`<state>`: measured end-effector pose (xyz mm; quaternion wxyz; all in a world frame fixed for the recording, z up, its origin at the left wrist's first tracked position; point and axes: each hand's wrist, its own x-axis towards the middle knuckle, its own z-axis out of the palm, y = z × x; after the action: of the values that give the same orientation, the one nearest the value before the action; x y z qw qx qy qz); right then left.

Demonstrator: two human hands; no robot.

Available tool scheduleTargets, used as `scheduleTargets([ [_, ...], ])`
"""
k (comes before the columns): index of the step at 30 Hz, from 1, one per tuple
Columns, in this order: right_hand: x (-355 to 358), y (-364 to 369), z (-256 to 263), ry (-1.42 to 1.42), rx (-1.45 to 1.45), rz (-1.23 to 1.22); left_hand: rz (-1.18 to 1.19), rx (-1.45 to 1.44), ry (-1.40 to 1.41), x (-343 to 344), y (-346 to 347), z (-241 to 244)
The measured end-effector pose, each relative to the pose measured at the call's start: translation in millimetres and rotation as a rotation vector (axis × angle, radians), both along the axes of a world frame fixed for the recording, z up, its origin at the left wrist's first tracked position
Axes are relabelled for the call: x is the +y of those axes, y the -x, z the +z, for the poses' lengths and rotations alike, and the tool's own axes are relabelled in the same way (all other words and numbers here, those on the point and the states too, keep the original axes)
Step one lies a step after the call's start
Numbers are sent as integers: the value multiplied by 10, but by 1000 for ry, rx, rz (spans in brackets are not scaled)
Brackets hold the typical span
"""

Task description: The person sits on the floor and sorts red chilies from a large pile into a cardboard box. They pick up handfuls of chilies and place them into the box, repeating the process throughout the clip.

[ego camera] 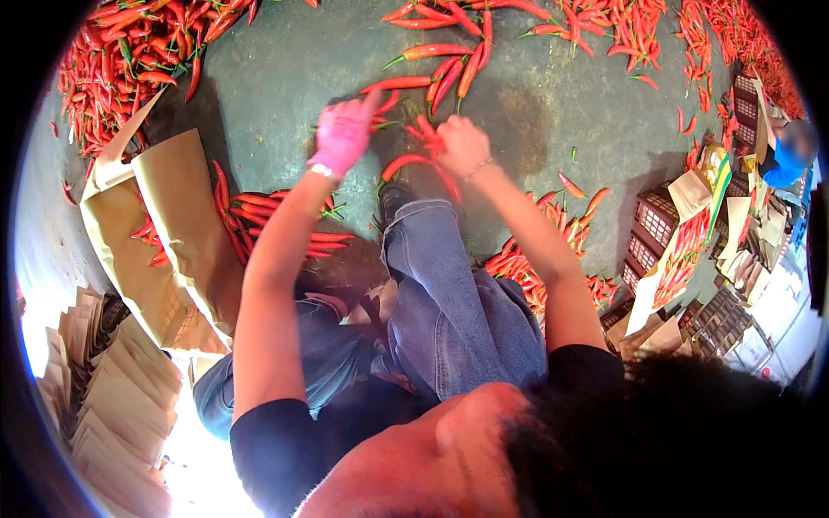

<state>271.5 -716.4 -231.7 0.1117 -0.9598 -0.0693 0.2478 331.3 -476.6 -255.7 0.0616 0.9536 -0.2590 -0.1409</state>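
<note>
Red chili peppers (431, 50) with green stems lie loose on the dark floor in front of me. My left hand (344, 133), in a pink glove, is over a few of them; its fingers are blurred and partly hide the peppers beneath, so its hold is unclear. Close by on the right, my bare right hand (461, 146) has its fingers closed around red peppers (424, 129). A long curved pepper (411, 159) lies just below, between the hands, near my shoe (392, 197). More peppers (259, 210) are gathered beside my left forearm.
A paper-lined container (188, 226) stands left with some peppers inside. Large pepper piles (149, 58) lie far left and upper right. Another pile (518, 265) is beside my right leg. Plastic crates (651, 226) stand right; paper-lined ones stand lower left. Another person (787, 158) is at far right.
</note>
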Motion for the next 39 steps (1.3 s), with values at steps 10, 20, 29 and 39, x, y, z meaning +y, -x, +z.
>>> scheduleTargets([
  [10,-136,-1051,-402,-78,-486,527,-115,199,193,-290,563,326],
  [20,328,-438,393,-1128,297,-669,937,987,1214,350,469,485],
  [29,3855,-477,1499,-1837,731,-583,1064,998,1212,3103,184,2530],
  [39,2314,-440,139,-150,239,61,676,214,654,4685,1458,1117],
])
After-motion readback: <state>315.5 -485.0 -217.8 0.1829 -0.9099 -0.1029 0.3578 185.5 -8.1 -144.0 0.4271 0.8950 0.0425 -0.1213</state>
